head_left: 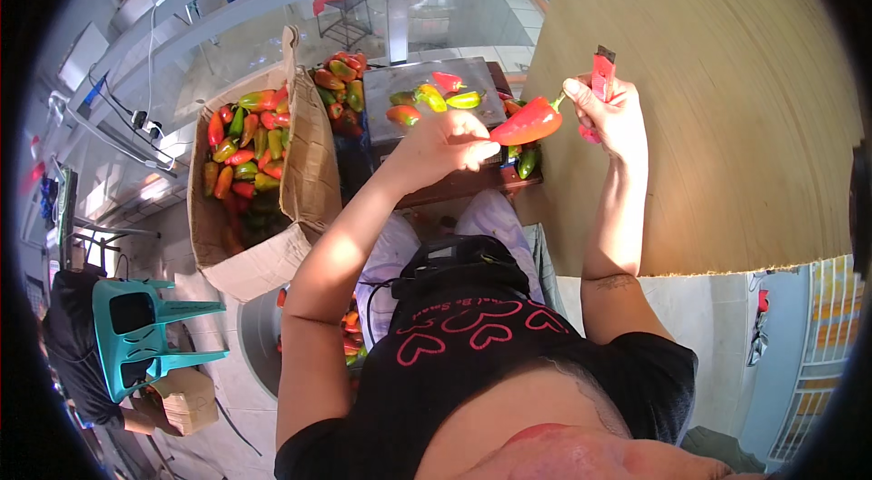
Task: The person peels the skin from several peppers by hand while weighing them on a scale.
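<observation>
A long red pepper [528, 124] is stretched level between my two hands. The fingertips of my left hand [446, 149] pinch its pointed end. My right hand [611, 105] pinches the green stem between thumb and finger, and also holds a red snap-off utility knife [603, 75] upright in the palm. Behind my left hand is a metal platform [388, 81] with several peppers on it, among them a yellow-green one [430, 97] and a small red one [447, 81]. More peppers lie in piles on both sides of the platform.
An open cardboard box [310, 160] full of red and green peppers stands at the left. Below it is a round grey tub [255, 337] with peppers. A large wooden board [708, 139] fills the right side. At lower left, a person in black sits on a teal plastic stool [126, 337].
</observation>
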`<state>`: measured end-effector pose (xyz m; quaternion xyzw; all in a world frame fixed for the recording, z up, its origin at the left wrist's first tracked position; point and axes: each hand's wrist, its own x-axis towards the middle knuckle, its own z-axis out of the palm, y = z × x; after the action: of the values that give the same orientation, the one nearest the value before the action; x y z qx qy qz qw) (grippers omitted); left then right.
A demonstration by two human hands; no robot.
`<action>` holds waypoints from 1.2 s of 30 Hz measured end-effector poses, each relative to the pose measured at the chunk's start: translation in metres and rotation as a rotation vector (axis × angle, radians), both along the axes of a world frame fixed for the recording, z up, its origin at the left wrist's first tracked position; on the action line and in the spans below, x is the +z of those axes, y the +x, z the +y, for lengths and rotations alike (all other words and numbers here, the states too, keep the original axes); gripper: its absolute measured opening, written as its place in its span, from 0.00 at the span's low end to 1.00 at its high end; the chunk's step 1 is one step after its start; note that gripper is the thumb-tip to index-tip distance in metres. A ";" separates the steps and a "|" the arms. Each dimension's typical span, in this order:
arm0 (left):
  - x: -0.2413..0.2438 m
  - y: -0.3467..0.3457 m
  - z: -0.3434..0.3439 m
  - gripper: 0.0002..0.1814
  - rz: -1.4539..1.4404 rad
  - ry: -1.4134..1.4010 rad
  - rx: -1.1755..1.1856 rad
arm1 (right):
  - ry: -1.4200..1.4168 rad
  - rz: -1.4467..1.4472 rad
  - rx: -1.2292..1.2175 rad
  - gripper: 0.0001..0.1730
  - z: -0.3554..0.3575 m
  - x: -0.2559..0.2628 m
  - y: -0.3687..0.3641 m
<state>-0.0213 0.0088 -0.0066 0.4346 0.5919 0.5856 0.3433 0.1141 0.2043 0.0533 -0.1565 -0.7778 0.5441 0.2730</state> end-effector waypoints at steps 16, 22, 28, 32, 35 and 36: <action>0.013 0.014 0.007 0.19 -0.668 0.184 -0.162 | -0.037 0.094 0.139 0.10 -0.017 -0.007 -0.015; 0.010 0.009 0.009 0.23 -0.700 0.080 -0.167 | -0.001 0.148 0.200 0.09 -0.010 -0.016 -0.018; 0.011 0.007 0.008 0.24 -0.781 0.021 -0.178 | 0.047 0.069 0.153 0.11 -0.014 -0.012 -0.018; 0.008 0.007 0.009 0.24 -0.787 0.029 -0.159 | 0.055 0.017 0.111 0.12 -0.016 -0.011 -0.018; 0.004 0.005 0.009 0.24 -0.742 0.080 -0.133 | 0.045 -0.050 0.071 0.13 -0.017 -0.009 -0.018; 0.003 0.006 0.008 0.23 -0.682 0.083 -0.118 | 0.002 -0.063 0.074 0.13 -0.018 -0.008 -0.018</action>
<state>-0.0152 0.0169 -0.0035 0.2608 0.3926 0.6998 0.5367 0.0962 0.1861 0.0454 -0.1445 -0.7917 0.5479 0.2282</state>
